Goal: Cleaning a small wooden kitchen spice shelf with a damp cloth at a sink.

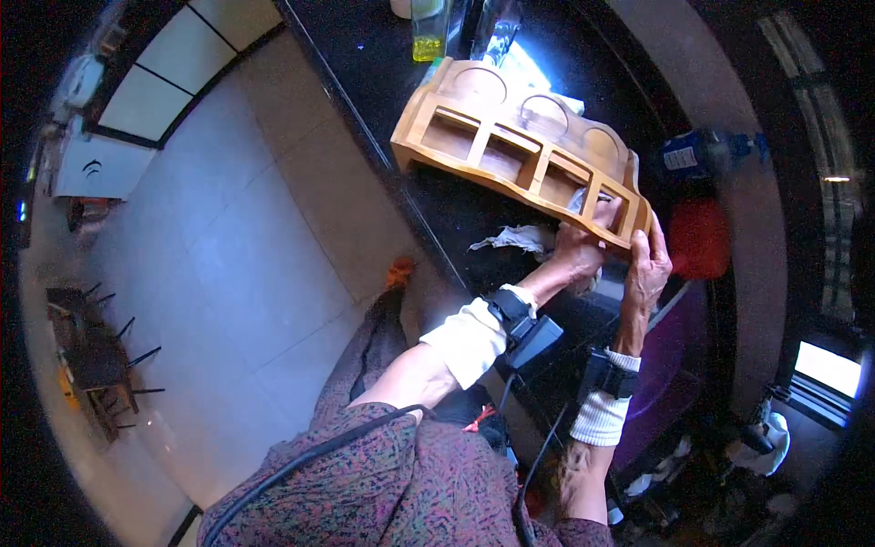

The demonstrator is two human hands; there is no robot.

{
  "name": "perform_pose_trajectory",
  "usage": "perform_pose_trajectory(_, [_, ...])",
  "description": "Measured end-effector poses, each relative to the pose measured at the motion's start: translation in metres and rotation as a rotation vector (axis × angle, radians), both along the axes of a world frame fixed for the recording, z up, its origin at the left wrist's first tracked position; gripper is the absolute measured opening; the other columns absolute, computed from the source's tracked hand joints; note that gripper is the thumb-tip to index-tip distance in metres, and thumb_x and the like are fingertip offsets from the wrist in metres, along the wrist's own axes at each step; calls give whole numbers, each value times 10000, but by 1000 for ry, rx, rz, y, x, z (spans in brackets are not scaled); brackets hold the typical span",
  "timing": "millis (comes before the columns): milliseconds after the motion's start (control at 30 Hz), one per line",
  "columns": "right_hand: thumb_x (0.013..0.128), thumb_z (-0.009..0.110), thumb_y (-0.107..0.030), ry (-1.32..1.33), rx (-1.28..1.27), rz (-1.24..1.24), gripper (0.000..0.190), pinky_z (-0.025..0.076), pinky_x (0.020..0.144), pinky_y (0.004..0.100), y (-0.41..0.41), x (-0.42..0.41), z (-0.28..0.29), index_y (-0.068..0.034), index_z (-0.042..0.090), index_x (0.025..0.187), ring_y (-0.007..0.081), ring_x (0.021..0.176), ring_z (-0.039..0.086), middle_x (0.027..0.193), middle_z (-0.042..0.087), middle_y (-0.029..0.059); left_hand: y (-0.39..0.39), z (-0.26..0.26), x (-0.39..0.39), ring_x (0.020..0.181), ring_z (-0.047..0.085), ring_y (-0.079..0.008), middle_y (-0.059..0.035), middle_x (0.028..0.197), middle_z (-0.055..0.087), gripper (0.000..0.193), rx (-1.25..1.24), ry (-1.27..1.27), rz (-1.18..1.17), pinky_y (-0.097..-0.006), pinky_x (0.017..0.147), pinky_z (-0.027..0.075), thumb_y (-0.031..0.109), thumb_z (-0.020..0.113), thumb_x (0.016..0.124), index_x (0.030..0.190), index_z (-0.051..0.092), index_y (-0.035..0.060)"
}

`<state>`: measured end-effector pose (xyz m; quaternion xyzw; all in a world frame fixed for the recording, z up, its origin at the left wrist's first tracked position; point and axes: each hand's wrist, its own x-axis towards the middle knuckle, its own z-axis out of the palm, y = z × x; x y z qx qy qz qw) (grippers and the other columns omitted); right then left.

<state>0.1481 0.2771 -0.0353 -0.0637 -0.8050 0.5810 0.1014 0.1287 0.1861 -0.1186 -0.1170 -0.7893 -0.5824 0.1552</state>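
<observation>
A wooden rack point(536, 184) with several square front openings and round cut-outs is tilted above the dark counter. My right hand point(648, 267) grips its near right corner, thumb on the front edge. My left hand point(581, 249) is under the rack, its fingers partly visible through the last opening. It holds a white cloth point(514, 238); the cloth's loose end hangs out to the left, and a white bit shows inside the rack. The wood hides part of my left fingers.
On the dark counter point(369, 109) beyond the rack stands a clear container point(428, 41) with yellow liquid. A blue plastic bottle point(683, 157) and a red object point(701, 239) are at right. Dangling cables point(543, 444) run beside my arms. Tiled floor point(273, 225) lies left.
</observation>
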Motion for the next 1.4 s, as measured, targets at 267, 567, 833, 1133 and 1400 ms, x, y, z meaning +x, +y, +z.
perform_pose_trajectory(267, [883,504,-123,-11,79,-21,371,440,880,280,-4,1,4,-30,543,1240,138,1000,568,1142,614,75,-2,0,-7,1005,542,-371,-179,1067,586,335,80,2,30,-442,832,449,199,582,812,1098,529,33])
perform_pose_trajectory(567, [887,493,-126,16,66,-12,377,443,871,280,-5,0,1,-31,534,1249,141,994,570,1145,612,79,-23,17,-1,989,576,-361,-166,1034,610,337,-33,-10,-85,-441,819,466,127,539,796,1128,518,69])
perform_pose_trajectory(833, [892,480,-121,38,64,-13,377,442,885,283,-1,-2,-6,-53,531,1259,144,1027,568,1161,610,82,-25,-2,10,1217,455,-251,-144,1292,478,488,803,-404,-392,-361,920,447,-35,468,836,1311,376,27])
perform_pose_trajectory(1133, [874,504,-128,67,63,-19,379,443,892,282,4,-5,-11,-27,539,1238,153,1022,574,1141,622,109,-10,5,17,995,580,-368,-226,1055,600,402,12,-216,-122,-419,848,470,105,446,864,1258,516,142])
perform_pose_trajectory(1400, [865,514,-172,69,29,-7,407,449,903,309,-1,-3,-18,-38,530,1248,209,1045,594,1171,602,154,-5,1,3,884,546,-361,-172,971,549,356,-12,-7,59,-446,720,459,80,555,782,1138,551,59])
